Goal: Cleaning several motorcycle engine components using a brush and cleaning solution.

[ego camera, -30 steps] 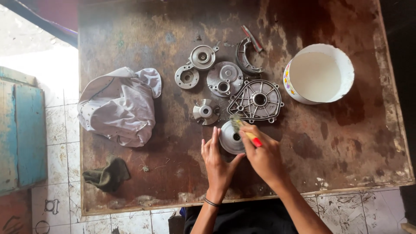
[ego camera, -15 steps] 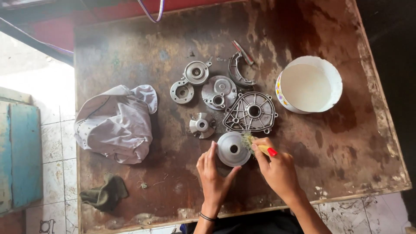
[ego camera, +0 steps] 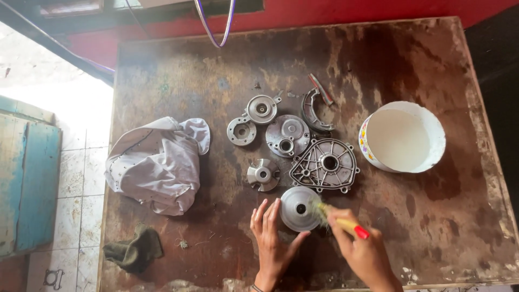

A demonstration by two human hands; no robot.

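Round metal cover [ego camera: 299,208]: near front edge of surface [ego camera: 432,238], steadied by left hand [ego camera: 272,238], fingers spread flat against its left rim. Brush [ego camera: 338,219], yellow handle with red end: gripped in right hand [ego camera: 365,254], bristles on cover's right side. Ribbed oval casting [ego camera: 326,165]: just behind cover. Small hub [ego camera: 263,174]: behind-left. Further round parts [ego camera: 287,135]: behind those. White bowl [ego camera: 403,137]: behind-right, well apart. Crumpled white cloth [ego camera: 159,165]: far left. Dark green rag [ego camera: 133,249]: left, at surface edge.
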